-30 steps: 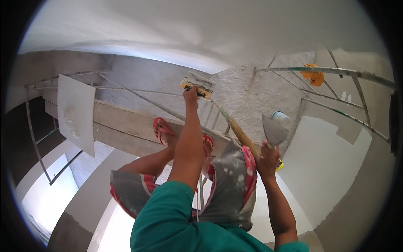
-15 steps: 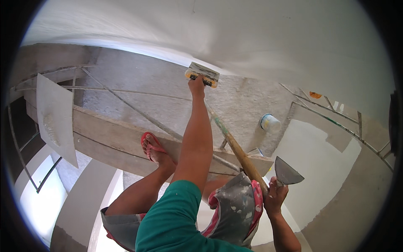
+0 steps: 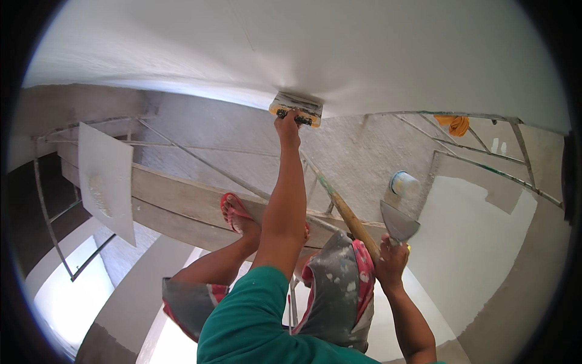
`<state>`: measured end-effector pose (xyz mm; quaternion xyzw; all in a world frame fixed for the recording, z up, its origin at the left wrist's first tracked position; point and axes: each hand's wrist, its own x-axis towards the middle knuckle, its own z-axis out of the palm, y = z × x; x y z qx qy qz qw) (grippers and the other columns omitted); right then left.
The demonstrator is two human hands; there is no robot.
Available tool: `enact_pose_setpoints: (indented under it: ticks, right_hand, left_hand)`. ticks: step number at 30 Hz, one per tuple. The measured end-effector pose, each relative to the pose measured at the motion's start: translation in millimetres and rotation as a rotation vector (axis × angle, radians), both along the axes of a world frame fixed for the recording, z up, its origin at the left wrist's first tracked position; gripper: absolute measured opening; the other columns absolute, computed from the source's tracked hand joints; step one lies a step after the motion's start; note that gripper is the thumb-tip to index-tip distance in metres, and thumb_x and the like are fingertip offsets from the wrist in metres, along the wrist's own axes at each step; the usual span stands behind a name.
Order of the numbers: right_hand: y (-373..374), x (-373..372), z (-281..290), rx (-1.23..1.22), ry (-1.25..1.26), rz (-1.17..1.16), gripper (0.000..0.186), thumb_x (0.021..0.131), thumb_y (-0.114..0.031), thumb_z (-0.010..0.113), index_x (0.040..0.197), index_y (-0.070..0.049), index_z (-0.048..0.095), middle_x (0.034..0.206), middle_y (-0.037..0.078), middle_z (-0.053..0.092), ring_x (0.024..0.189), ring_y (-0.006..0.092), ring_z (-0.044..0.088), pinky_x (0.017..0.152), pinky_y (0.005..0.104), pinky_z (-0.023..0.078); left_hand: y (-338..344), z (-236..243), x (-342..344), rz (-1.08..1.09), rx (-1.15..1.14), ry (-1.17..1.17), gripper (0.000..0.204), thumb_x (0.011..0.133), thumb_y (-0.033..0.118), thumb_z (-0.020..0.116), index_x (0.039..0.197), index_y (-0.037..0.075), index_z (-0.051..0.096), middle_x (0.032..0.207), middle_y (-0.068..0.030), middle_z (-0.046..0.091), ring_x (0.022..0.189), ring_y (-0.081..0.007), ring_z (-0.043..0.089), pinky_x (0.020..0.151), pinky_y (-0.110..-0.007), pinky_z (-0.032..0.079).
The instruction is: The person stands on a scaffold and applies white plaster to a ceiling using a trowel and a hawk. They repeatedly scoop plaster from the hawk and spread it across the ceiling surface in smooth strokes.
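My left hand (image 3: 287, 126) is stretched upward, gripping a wide trowel with a yellow and black handle (image 3: 298, 107) that is up against the smooth white surface (image 3: 412, 60). At the lower right, my right hand (image 3: 391, 262) is closed on the handle of a triangular metal scraper (image 3: 399, 219), blade upward. A long wooden pole (image 3: 351, 215) runs beside that hand and my knee; I cannot tell whether the hand also touches it.
My sandalled feet are on wooden planks (image 3: 163, 191) between metal scaffold frames (image 3: 521, 148). A white board with putty (image 3: 106, 182) stands at left. A white bucket (image 3: 405, 184) is beyond the pole, and an orange cloth (image 3: 459, 126) hangs on the right frame.
My left hand and trowel have moved up and slightly right against the white surface. My right hand with the scraper moved right, then back slightly left. The view has shifted a little.
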<state>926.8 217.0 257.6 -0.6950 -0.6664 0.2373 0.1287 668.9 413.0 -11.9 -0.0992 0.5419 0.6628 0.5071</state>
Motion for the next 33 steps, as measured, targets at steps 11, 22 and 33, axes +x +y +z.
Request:
enact_pose_setpoints:
  ticks: [11,22,33]
  right_hand:
    - [0,-6,6,-0.061,-0.119,-0.208,0.031,0.088,-0.030,0.052,0.104,-0.003,0.052,0.085,0.026,0.062,0.082,0.0456,0.060,0.068,0.0556,0.044]
    - [-2,-10,13,-0.072,-0.055,-0.255,0.029,0.088,-0.029,0.052,0.101,-0.003,0.050,0.083,0.024,0.064,0.083,0.0453,0.060,0.073,0.0551,0.045]
    - [-8,21,-14,0.147,-0.309,0.343,0.024,0.084,-0.016,0.058,0.101,0.001,0.059,0.080,0.021,0.060,0.075,0.0394,0.058,0.071,0.0468,0.046]
  left_hand:
    - [-6,387,-9,0.032,0.241,0.184,0.012,0.073,0.005,0.062,0.077,-0.003,0.054,0.069,-0.0072,0.054,0.051,-0.0128,0.048,0.041,-0.026,0.035]
    - [-65,569,-23,0.075,0.624,0.510,0.017,0.078,0.006,0.064,0.092,-0.002,0.058,0.086,-0.0105,0.061,0.077,-0.0197,0.061,0.065,-0.032,0.051]
    - [-114,46,-82,0.041,-0.043,0.093,0.020,0.071,0.010,0.068,0.089,0.006,0.060,0.070,-0.0011,0.059,0.049,-0.0099,0.052,0.038,-0.022,0.035]
